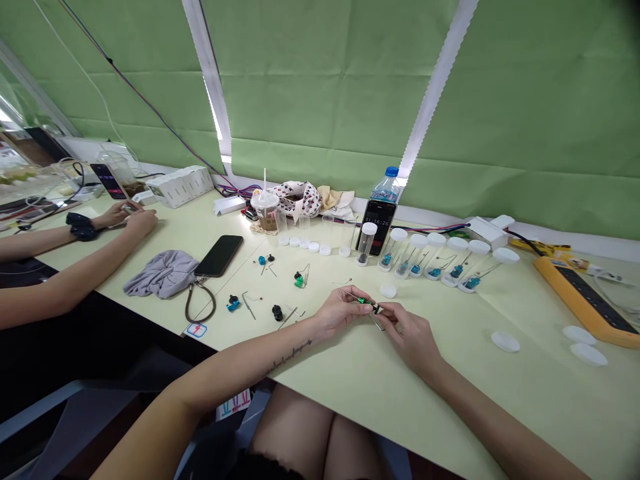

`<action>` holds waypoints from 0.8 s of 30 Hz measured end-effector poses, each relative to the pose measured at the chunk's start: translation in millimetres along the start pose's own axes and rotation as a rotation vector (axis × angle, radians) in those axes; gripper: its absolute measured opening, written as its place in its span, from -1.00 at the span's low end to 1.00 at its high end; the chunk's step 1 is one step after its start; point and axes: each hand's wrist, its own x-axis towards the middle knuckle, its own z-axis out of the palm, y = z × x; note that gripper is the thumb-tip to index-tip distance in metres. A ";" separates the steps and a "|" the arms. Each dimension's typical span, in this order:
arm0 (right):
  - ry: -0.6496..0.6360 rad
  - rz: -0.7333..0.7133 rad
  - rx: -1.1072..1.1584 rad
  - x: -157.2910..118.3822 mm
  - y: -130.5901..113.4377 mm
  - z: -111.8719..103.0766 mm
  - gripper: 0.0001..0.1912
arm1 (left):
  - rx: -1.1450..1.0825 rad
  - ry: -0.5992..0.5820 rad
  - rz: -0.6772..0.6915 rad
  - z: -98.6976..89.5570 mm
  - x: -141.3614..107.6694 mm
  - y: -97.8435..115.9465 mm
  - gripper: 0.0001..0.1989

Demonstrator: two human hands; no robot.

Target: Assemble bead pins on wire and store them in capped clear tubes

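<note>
Green plastic component (365,302) on a steel wire (351,295), long axis slanting from upper left to lower right above the counter (450,380), pinched in a narrow grip: green body nearer the left hand (340,315), dark end (377,307) against the right hand's (407,335) fingertips.

Yellow power strip (585,303) out on the right! Water bottle (386,187) up by the green blinds (320,87), and a black phone (220,256) lying beside a gray cloth (161,275).

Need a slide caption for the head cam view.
Head view: left hand and right hand hold a small green wired part over a pale green table, clear tubes of blue parts behind.
</note>
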 end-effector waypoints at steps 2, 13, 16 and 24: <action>0.003 -0.008 -0.012 0.2 -0.2 -0.3 -0.78 | 0.006 -0.004 0.004 -0.8 0.0 -0.8 -0.65; -0.019 0.006 -0.055 1.8 -3.3 -2.7 -0.75 | 0.003 -0.009 -0.002 -1.3 -0.1 -1.1 -0.64; -0.012 -0.003 -0.057 2.1 -3.2 -2.8 -0.74 | 0.003 -0.002 -0.008 -1.4 -0.1 -0.9 -0.64; -0.046 0.019 -0.033 1.7 -3.3 -3.2 -0.77 | -0.004 0.006 -0.007 1.7 -1.5 0.9 -0.64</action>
